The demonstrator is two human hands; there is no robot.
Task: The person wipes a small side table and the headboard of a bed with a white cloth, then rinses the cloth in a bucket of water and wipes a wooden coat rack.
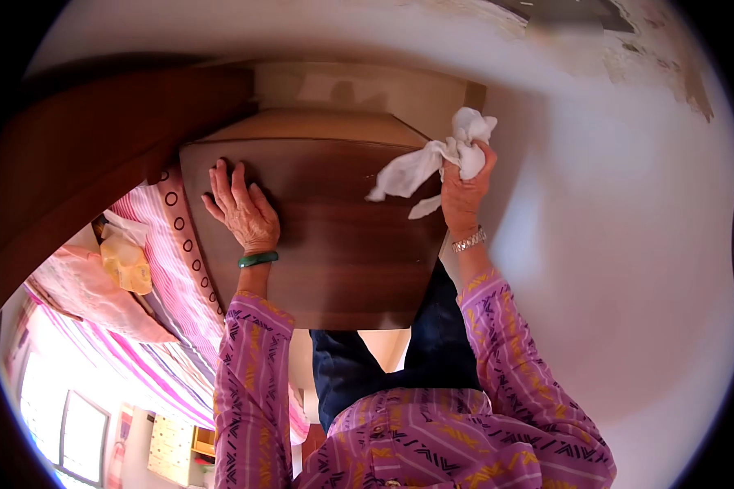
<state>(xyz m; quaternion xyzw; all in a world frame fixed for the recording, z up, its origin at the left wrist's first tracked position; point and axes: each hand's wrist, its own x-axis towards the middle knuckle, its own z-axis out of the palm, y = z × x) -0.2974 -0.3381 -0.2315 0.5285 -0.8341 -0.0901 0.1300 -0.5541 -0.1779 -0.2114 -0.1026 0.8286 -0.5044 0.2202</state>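
Note:
Before me stands a small dark brown wooden cabinet (342, 236) with a smooth wood-grain face. My left hand (243, 208) lies flat on its upper left part, fingers spread, with a green bangle at the wrist. At the cabinet's upper right corner my right hand (467, 183) is closed around a crumpled white cloth (412, 173). Loose ends of the cloth hang to the left over the brown face, while a bunched part sticks up above my fingers. A metal watch band circles that wrist.
A bed with pink striped bedding (171, 236) lies to the left, a yellow bag (126, 261) on it. Dark brown wood panelling (98, 147) rises at the upper left. A white wall (620, 236) with peeling patches stands close on the right. A bright window (81, 432) shows lower left.

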